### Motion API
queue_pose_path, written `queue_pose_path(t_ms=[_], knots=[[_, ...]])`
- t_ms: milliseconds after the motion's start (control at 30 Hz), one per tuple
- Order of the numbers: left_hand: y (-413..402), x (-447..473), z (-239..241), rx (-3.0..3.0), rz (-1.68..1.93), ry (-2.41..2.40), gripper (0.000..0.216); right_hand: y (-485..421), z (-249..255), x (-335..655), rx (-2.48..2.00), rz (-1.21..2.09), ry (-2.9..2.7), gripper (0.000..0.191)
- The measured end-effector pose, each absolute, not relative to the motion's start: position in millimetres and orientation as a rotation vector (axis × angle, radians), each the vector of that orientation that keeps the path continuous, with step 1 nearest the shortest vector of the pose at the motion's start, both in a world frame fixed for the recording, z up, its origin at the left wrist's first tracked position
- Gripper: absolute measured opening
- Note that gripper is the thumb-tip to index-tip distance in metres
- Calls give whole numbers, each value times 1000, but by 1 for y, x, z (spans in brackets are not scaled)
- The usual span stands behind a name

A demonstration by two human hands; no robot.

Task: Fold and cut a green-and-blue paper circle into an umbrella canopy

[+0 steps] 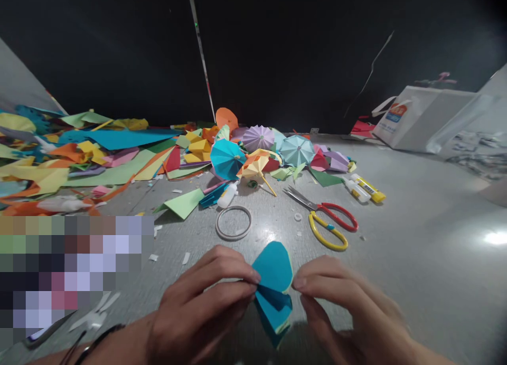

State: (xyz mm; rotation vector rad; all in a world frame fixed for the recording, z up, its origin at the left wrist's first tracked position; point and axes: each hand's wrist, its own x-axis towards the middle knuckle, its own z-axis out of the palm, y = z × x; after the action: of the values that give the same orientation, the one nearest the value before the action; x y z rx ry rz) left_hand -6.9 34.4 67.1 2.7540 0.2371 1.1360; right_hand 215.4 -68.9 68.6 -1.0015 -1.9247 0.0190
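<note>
My left hand (pixel 202 301) and my right hand (pixel 340 301) both pinch a folded piece of teal paper (pixel 273 286) low in the middle of the view, just above a grey table (pixel 415 238). The paper has rounded, petal-like folds with a pale yellow underside showing at its edges. The left fingers press its left side, and the right thumb and forefinger meet at its right edge. A dark band circles my left wrist.
Scissors with red and yellow handles (pixel 325 222) lie just beyond my hands, beside a tape ring (pixel 233 222). Farther back are several small paper umbrellas (pixel 257 148), glue bottles (pixel 362 189), heaps of coloured paper scraps (pixel 99 153) on the left, and a white bag (pixel 420 117) at the right.
</note>
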Motion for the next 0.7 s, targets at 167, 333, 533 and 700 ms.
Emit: queue_pose_path(t_ms=[167, 333, 533, 700], knots=[[32, -12, 69, 2583, 1151, 191, 14, -67, 66, 213, -977, 151, -1976, 36], [30, -14, 64, 2272, 1204, 109, 10, -68, 63, 212, -933, 251, -1997, 42], [29, -10, 54, 2181, 1221, 107, 12, -66, 56, 211, -858, 280, -2016, 41], [26, -9, 50, 2216, 1230, 88, 7, -65, 51, 208, -904, 214, -2012, 35]])
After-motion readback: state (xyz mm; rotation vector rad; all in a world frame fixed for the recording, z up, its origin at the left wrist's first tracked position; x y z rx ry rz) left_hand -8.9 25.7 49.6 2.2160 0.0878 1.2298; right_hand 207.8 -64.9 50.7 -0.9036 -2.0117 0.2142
